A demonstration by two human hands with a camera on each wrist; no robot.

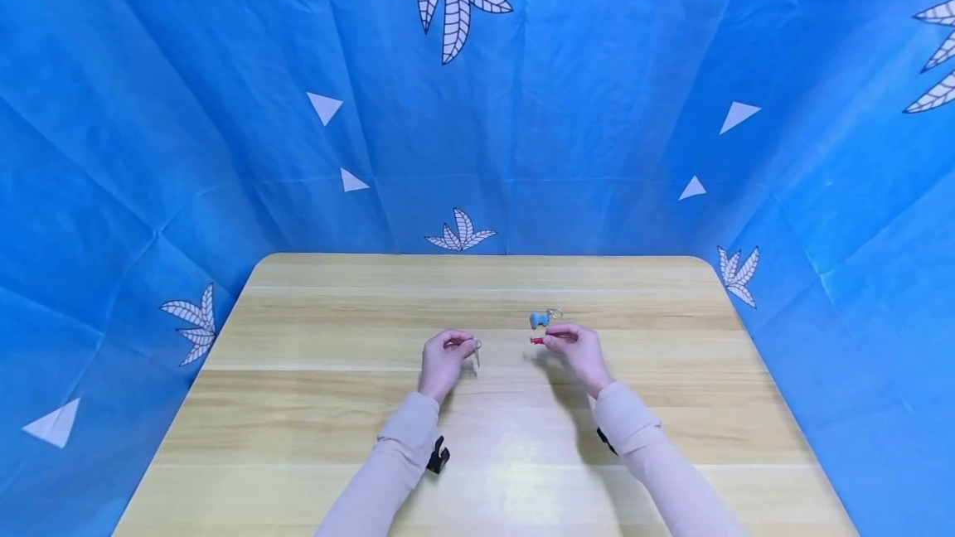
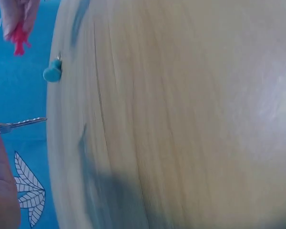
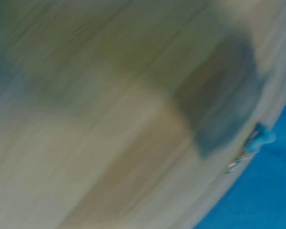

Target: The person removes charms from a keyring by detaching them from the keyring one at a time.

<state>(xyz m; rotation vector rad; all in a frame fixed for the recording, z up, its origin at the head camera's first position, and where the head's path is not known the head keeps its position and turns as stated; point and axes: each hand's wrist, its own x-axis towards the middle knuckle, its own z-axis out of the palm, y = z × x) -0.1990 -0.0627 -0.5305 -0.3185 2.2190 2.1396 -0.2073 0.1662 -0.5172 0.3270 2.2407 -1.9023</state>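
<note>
My left hand (image 1: pixel 445 361) pinches a metal key (image 1: pixel 477 355) by its head above the table; its toothed blade (image 2: pixel 28 122) sticks out past the fingertips in the left wrist view. Across from it, my right hand (image 1: pixel 584 355) grips a slim red item (image 1: pixel 537 341), whose narrow tip points toward the left hand. That red item shows small prongs at its end in the left wrist view, but I cannot tell its kind. Just beyond the right fingertips, a small blue keychain charm (image 1: pixel 539 320) with a metal ring (image 1: pixel 555 314) lies on the table.
The wood-grain table (image 1: pixel 298 404) has rounded far corners. Blue cloth (image 1: pixel 597 89) with white leaf and triangle prints hangs behind it and on both sides. Black wrist-camera pieces (image 1: pixel 438 456) show below the sleeves, and arm shadows fall across the tabletop.
</note>
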